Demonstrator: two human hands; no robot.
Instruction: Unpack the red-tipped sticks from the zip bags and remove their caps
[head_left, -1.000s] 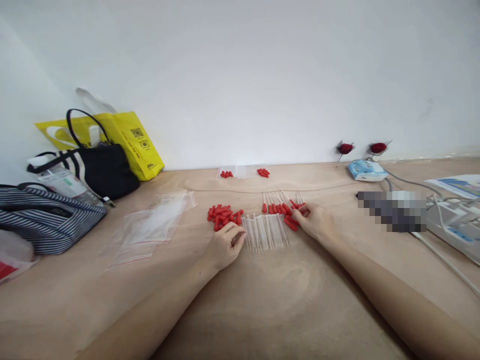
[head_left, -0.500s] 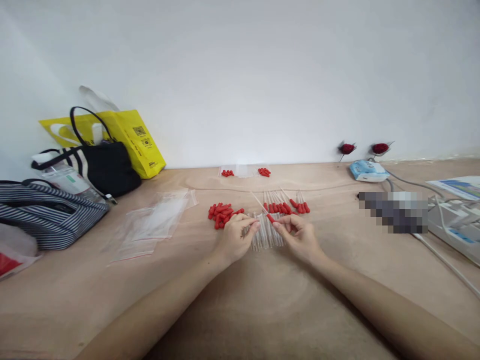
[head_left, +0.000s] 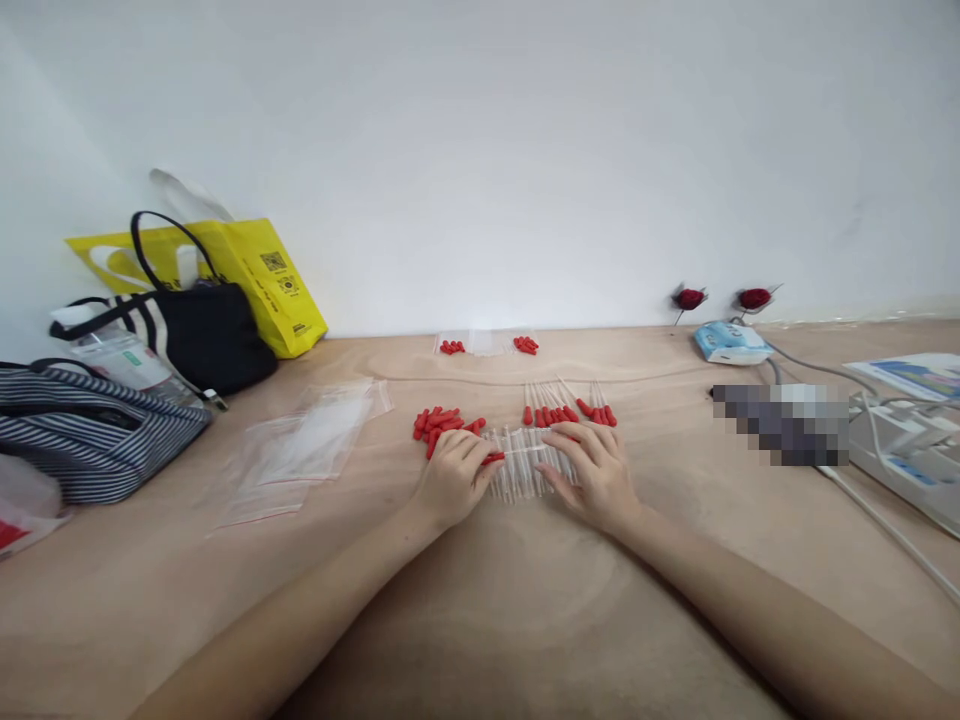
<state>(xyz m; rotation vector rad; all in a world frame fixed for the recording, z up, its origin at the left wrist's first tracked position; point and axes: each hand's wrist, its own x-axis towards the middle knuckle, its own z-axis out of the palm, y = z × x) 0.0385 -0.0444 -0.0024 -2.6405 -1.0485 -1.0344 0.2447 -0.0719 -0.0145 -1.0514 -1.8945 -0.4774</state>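
Note:
My left hand (head_left: 454,473) is closed in a pinch on a clear thin tube with a red cap (head_left: 504,456), held sideways over a row of clear tubes (head_left: 525,472) on the table. My right hand (head_left: 589,472) lies on the right part of that row, its fingers curled around the tube's other end. A pile of loose red caps (head_left: 441,423) sits just beyond my left hand. Several capped tubes (head_left: 568,408) lie in a row beyond my right hand.
Clear zip bags (head_left: 307,445) lie to the left. Striped and black bags (head_left: 90,430) and a yellow bag (head_left: 255,275) stand at far left. Two small packs with red caps (head_left: 487,345) sit by the wall. A cable, white devices (head_left: 731,342) and papers fill the right.
Both hands came together over the clear tubes. The capped tube, held up at a slant half a second ago, is now lowered sideways onto the row.

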